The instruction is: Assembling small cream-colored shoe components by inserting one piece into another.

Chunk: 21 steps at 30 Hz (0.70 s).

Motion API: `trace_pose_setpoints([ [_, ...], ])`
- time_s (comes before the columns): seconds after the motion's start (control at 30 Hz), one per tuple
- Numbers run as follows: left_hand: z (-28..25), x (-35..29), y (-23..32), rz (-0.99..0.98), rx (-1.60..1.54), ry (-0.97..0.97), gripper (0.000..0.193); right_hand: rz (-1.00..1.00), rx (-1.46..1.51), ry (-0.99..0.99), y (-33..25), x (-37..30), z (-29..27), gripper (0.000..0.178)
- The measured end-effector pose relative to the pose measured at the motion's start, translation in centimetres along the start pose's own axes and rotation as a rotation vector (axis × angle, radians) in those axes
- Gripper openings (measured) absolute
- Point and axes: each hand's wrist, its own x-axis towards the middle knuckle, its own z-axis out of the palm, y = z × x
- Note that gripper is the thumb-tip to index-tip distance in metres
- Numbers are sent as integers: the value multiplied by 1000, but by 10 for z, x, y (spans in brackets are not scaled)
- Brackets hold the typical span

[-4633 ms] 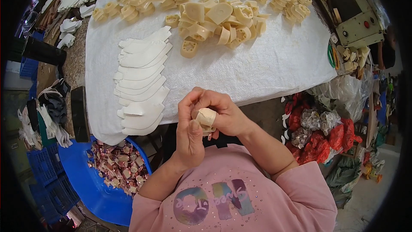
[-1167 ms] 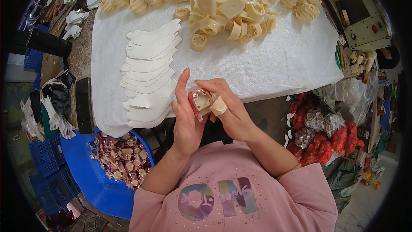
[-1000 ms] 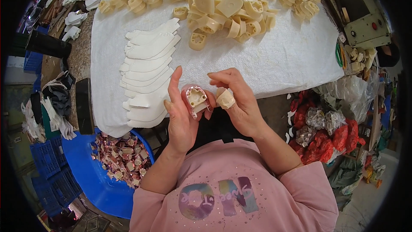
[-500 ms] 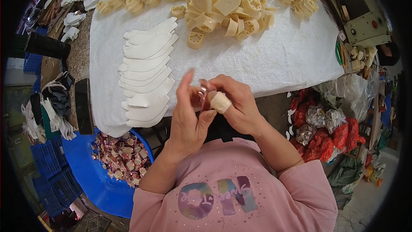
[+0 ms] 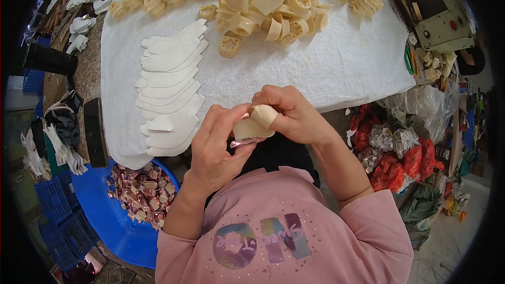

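Observation:
Between my hands, in front of my chest, is a small cream-coloured block with shiny pink covering [image 5: 246, 130], which looks like a shoe heel. My left hand [image 5: 215, 144] grips it from the left, fingers over its top and thumb beneath. My right hand [image 5: 292, 113] is closed at its upper right edge, with the thumb pressed against it. A cream wrapping [image 5: 264, 115] sits around that thumb. Overlapping white cut pieces [image 5: 168, 92] lie in a column on the white cloth [image 5: 252, 73]. Beyond my hands is a heap of beige plastic shoe heels [image 5: 273, 13].
At my lower left stands a blue tub [image 5: 100, 205] of pink metallic and cream pieces [image 5: 144, 192]. A dark phone-like slab [image 5: 95, 131] lies at the table's left edge. Red and clear plastic bags [image 5: 392, 160] are on the right, below a machine box [image 5: 447, 29].
My left hand has closed in from a more open pose, and the piece has turned so its cream face shows. My right hand has moved slightly up and left. The whole view has shifted a little.

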Motion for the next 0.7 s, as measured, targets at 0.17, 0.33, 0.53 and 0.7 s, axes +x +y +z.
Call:
trace_pose_setpoints([
  [0.17, 7, -2, -5, -5, 30, 48, 47, -69, -176, 127, 2, -4, 9, 16],
  [0.33, 9, -3, -2, 39, 55, 98, 45, -105, 146, 55, 4, -8, 9, 15],
  [0.53, 23, -5, -5, 57, 149, 209, 46, -116, -18, 238, 18, -10, 30, 25],
  [0.7, 21, -7, -1, 61, 262, 275, 46, 9, 559, 211, 24, -14, 40, 28],
])
